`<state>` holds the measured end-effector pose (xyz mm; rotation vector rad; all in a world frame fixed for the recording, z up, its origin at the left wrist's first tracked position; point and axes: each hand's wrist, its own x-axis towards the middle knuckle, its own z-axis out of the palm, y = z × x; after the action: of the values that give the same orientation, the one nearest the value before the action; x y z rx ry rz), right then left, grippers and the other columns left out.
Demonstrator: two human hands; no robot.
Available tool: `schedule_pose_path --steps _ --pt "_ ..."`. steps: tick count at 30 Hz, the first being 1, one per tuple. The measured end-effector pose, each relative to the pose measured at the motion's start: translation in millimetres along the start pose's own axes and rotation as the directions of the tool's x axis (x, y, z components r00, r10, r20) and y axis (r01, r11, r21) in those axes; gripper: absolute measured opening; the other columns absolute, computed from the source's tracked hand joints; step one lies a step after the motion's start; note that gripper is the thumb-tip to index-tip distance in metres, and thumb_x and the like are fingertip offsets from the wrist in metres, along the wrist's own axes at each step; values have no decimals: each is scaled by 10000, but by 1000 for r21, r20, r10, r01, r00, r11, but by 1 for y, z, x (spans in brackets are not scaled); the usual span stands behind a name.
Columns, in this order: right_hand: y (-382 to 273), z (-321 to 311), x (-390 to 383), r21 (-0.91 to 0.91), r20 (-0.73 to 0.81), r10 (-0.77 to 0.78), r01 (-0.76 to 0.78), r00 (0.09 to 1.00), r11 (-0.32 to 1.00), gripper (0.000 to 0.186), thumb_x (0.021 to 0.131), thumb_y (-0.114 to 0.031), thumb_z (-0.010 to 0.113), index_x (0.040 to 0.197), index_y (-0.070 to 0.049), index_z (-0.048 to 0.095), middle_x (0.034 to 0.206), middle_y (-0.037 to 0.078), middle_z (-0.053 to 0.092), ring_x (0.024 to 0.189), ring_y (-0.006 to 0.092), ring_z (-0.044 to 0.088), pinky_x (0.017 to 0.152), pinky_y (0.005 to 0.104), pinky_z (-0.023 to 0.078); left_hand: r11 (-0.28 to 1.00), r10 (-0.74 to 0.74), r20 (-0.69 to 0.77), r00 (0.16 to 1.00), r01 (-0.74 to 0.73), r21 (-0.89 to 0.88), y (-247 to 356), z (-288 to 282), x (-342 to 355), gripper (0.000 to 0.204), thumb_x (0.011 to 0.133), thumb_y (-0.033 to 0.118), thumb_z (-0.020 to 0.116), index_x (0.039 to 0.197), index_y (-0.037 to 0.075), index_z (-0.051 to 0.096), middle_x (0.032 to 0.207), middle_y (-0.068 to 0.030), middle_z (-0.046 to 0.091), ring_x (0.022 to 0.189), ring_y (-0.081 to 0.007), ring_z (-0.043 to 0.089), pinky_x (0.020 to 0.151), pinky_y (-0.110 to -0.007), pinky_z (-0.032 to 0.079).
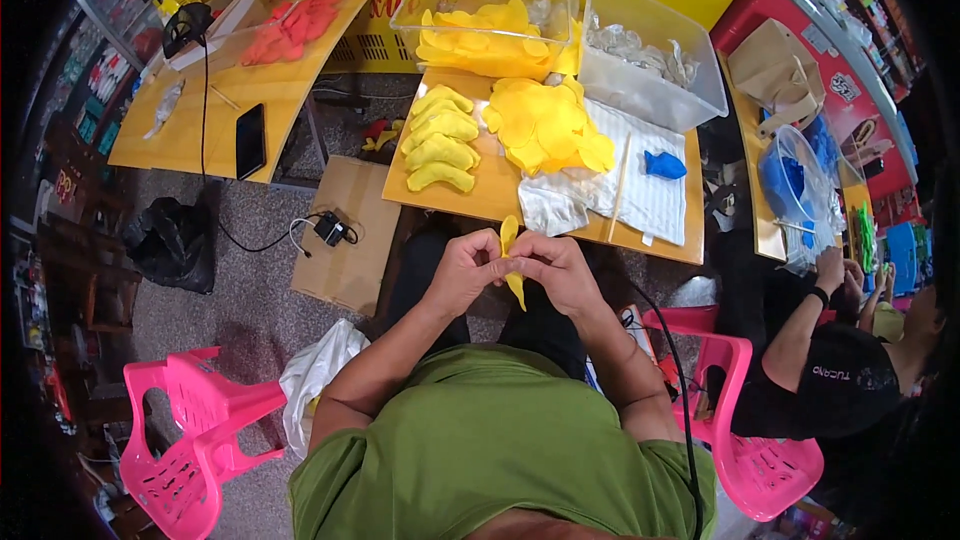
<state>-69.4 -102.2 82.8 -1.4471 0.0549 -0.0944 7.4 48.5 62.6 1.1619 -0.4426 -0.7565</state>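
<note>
My left hand [472,268] and my right hand [547,265] meet in my lap, both pinching a narrow yellow fabric piece [511,241] that stands lengthwise between them. Just beyond, on the wooden table [420,187], lie several stuffed yellow curved shapes [440,144] in a column and a pile of flat yellow cut pieces [548,125]. A white cloth [664,212] carries a small blue stuffed piece [664,165] and a wooden stick [619,185]. Clear bins hold yellow pieces [490,35] and whitish material [645,58] at the back.
A left table [150,135] holds a phone [250,140] and red pieces. A cardboard box [340,220], black bag [170,245] and pink chairs [180,420] are on the floor. At right, a person in black [820,375] sits by a table with a blue bowl [780,185].
</note>
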Motion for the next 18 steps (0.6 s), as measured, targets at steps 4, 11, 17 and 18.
schedule_pose_path --steps 4,11,17,18 --pt "7 2 -13 44 -91 51 -47 995 998 17 817 9 610 814 26 608 764 -2 562 648 54 504 565 204 412 1000 2 25 1000 -2 26 2 8 -4 280 801 115 718 674 88 470 678 43 478 592 -31 491 539 -171 428" --pt "10 19 -23 -552 -295 -392 180 871 814 47 796 -5 608 779 20 573 732 74 525 615 171 539 541 272 420 747 261 -29 965 -183 640 7 15 -12 248 748 23 691 704 43 447 671 3 474 572 -81 500 512 -250 412" --pt "-4 34 -25 -727 -99 -455 247 885 640 79 809 -32 572 869 -24 520 803 151 523 678 350 554 568 401 446 646 562 -104 821 -356 675 13 27 -12 270 704 -65 549 963 3 516 800 -110 519 728 -254 571 622 -339 467" --pt "-7 33 -24 -712 -44 -459 294 887 638 79 815 -39 566 875 -26 518 808 153 523 687 352 555 574 405 446 711 517 -102 850 -361 603 14 26 -12 328 709 -79 536 1027 1 551 832 -125 542 770 -264 581 670 -327 480"
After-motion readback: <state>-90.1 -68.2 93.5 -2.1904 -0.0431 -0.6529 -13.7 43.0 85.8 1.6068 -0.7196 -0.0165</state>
